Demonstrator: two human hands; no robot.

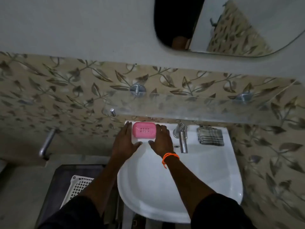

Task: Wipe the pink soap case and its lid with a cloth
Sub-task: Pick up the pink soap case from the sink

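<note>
Head view, looking down at a white washbasin (206,179) mounted against a leaf-patterned tiled wall (66,90). The pink soap case (144,130), with its lid on and a grid of small holes showing on top, is sitting on the basin's rear ledge at about 10 o'clock from the bowl's centre. The left hand (124,141) is lying against the case's 9 o'clock side, and the right hand (160,139) is lying against its 3 o'clock side; the fingers (127,129) of both are extending straight and flat, framing the case rather than curling round it, and the two thumbs are pointing toward each other at the case's 6 o'clock edge. Whether the palms are actually pressing on the case cannot be told. An orange band (170,157) is circling the right wrist. A chrome tap (182,138) is standing at 3 o'clock from the case, just beyond the right hand. A folded striped cloth (210,135) is resting on the ledge at 3 o'clock from the tap, well apart from both hands. A glass shelf (198,109) on two chrome brackets is spanning the wall at 12 o'clock above the ledge, and a mirror (247,25) is hanging higher, at 1 o'clock. A white perforated basket (79,185) is sitting on the floor at 8 o'clock from the basin.
</note>
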